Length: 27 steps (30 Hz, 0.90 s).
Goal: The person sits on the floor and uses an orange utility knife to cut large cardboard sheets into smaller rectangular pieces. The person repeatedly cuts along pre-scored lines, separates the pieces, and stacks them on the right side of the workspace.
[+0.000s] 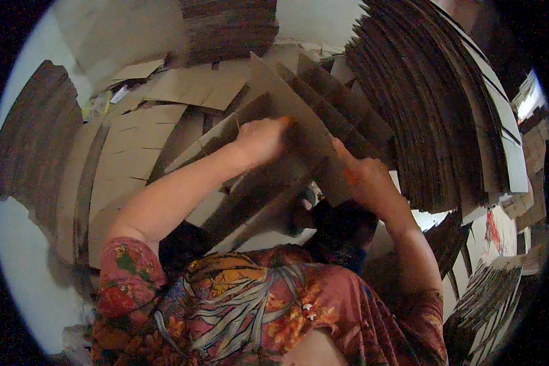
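In front of my body is a partly interlocked cardboard divider (308, 113), its brown strips standing on edge and crossing each other. My left hand (263, 139) is closed on the divider at its left side, the fingers curled over a strip and partly in shadow. On the right, my right hand (367, 180) grips the near part of the long slanting strip, its thumb along the cardboard and the other fingers mostly hidden behind. Orange marks show on both hands. The divider's lower part lies in shadow above my lap.
Tall stacks of cardboard strips stand at the right (433, 104), at the far side (229, 27) and at the left (30, 140). Slotted flat sheets (128, 152) lie left of the divider, and a loose sheet (195, 85) lies beyond them. More bundled strips (491, 293) are at lower right.
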Motion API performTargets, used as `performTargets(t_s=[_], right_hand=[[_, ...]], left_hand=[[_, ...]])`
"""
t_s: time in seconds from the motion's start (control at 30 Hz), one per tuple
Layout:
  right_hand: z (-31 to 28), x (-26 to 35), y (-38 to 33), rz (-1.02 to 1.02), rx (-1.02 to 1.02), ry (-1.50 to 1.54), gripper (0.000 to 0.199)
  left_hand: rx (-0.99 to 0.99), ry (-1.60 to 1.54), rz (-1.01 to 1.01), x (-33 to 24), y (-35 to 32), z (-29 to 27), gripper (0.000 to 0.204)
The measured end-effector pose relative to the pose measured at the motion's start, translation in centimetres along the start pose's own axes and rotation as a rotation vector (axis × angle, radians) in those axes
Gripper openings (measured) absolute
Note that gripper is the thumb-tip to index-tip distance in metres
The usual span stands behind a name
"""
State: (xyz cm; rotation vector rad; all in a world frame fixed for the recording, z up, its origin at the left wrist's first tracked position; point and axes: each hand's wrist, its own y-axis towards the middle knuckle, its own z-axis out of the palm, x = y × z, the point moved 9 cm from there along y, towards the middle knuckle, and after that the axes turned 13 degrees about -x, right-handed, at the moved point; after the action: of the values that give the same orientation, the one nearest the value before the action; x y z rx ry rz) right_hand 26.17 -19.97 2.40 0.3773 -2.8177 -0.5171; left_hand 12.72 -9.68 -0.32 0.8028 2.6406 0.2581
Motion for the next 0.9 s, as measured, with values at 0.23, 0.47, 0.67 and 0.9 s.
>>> performTargets(t_s=[0.23, 0.47, 0.67, 0.9], right_hand=[[4.5, -1.8, -0.3, -0.035, 0.070, -0.124, 0.064], [4.0, -2.7, 2.3, -0.027, -0.036, -0.086, 0.060], [4.8, -4.2, 4.1, 0.075, -0.032, -0.131, 0.056], [5.2, -7.6, 4.8, 0.177, -0.055, -0.022, 0.058]], left_hand=[[-0.467, 0.123, -0.014, 6.2, 0.1, -5.2, 0.032], [-0.008, -0.339, -0.165, 14.9, 0.6, -1.5, 0.020], [-0.097, -0.063, -0.289, 25.9, 1.9, -1.7, 0.020], [-0.497, 0.281, -0.017, 30.0, 3.4, 2.4, 0.035]])
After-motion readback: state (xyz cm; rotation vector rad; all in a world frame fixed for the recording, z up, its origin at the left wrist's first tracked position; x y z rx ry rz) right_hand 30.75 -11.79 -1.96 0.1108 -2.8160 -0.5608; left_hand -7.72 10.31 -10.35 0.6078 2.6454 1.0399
